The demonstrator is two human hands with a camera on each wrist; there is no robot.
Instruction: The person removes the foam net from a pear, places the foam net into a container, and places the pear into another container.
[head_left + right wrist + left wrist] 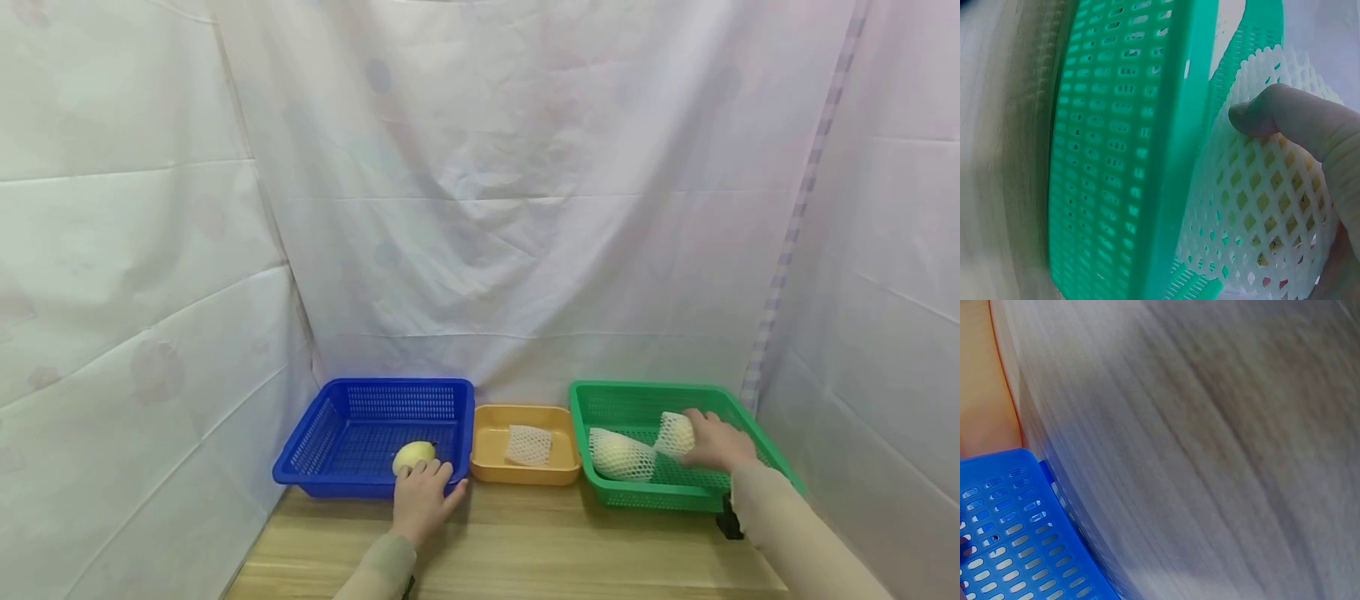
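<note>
In the head view my right hand (718, 442) grips a pale yellow pear (680, 437) in a white foam net inside the green basket (647, 387). The right wrist view shows the thumb (1266, 115) pressed on the net (1254, 187), with speckled skin behind the mesh. Beside it lies another netted pear (618, 457). My left hand (424, 498) reaches over the front rim of the blue basket (405, 382), thumb spread to the side. Its fingertips are at the near side of a bare yellow pear (414, 455) in that basket.
Between the two baskets stands a shallow orange tray (525, 476) with an empty foam net (529, 446) inside. All three sit on a wood-grain table (525, 542). Pale cloth (480, 208) hangs behind and at both sides.
</note>
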